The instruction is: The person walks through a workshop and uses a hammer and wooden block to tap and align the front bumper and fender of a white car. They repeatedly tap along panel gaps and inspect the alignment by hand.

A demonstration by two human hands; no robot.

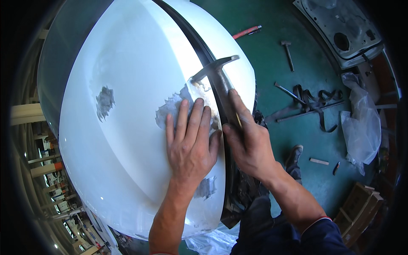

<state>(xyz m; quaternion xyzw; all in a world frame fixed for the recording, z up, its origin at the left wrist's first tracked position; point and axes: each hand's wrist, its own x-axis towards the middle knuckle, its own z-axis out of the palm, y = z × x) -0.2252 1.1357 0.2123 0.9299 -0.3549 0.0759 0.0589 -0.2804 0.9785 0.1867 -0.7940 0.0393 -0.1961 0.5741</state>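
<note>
The right hand (251, 146) is gripping a hammer (222, 90), its head (217, 65) reaching just past the flat, open left hand (190, 144).

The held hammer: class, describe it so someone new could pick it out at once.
Start at the large white panel and follow the black strip toward its right to the right hand. That hand grips the dark hammer, its slender head curving out both ways. Unlike the other hammer, lying on the green floor, it is held.
</note>
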